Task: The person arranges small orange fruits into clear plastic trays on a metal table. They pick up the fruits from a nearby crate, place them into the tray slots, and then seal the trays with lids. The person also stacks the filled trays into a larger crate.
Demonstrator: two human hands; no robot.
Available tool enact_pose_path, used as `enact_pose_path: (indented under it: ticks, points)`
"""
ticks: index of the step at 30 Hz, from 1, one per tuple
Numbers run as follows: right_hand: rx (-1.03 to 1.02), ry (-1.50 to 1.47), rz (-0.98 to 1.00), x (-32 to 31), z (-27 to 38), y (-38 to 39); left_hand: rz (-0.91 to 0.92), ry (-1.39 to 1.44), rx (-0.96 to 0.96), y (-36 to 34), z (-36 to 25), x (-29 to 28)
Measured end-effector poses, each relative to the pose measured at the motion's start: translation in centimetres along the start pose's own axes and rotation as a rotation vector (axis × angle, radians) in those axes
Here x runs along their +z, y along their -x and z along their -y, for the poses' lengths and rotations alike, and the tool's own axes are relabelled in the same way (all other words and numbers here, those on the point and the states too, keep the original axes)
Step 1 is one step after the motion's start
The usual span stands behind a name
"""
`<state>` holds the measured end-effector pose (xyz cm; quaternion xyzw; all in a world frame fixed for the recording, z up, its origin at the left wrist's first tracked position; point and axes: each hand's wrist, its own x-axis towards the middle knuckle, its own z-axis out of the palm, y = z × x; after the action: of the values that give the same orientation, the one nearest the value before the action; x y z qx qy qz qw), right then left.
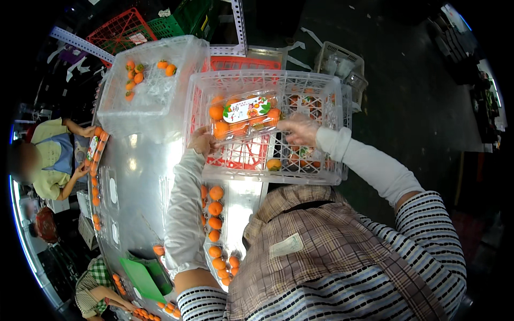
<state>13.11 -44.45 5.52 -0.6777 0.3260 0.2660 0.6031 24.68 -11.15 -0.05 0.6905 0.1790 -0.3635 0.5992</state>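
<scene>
A clear plastic clamshell pack [224,130] of orange persimmons, with a white printed label across its lid, is held slightly tilted over a clear plastic crate [267,174]. My left hand [200,141] is closed on the pack's near left corner. At the right end my right hand [301,130], somewhat blurred, grips its edge. Beneath, through the crate's lattice, a red surface shows on the left and dark floor on the right. A single loose persimmon [273,164] lies near the crate's front side, with more fruit at its right.
At the back left stands another clear crate [110,114] with several persimmons. Rows of persimmons [215,208] line the metal table [136,198]. A co-worker [51,155] at the left holds a similar pack; another person [93,289] reaches in lower left. Behind is a grey crate [357,83].
</scene>
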Motion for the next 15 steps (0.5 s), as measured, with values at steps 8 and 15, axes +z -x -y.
enact_pose_path:
  ticks: [8,15]
  points:
    - [-0.387,0.44,-0.054,-1.7,-1.0,-0.6,-0.048,0.166,0.086,-0.1,1.5,-0.2]
    - [-0.589,-0.228,0.058,-0.3,3.0,-0.3,0.051,0.467,0.103,-0.8,1.5,0.3]
